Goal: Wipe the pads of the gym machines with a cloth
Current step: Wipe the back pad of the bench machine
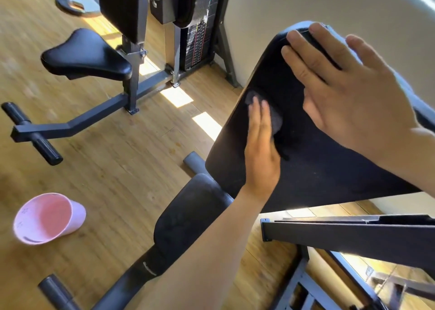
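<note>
Your right hand (348, 93) lies flat, fingers straight, at 2 o'clock on the backrest pad (317, 163). Your left hand (261, 154), fingers straight, presses the grey cloth (276, 121) against it at centre.

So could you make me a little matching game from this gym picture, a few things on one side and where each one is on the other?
Things:
1. grey wiping cloth
2. pink plastic cup
3. right hand
4. black padded seat

Places:
A. standing on the wooden floor
B. mounted on the far machine's frame
C. under the flat left hand on the tilted black back pad
D. resting open near that pad's top edge

Pairs: 1-C, 2-A, 3-D, 4-B
</note>
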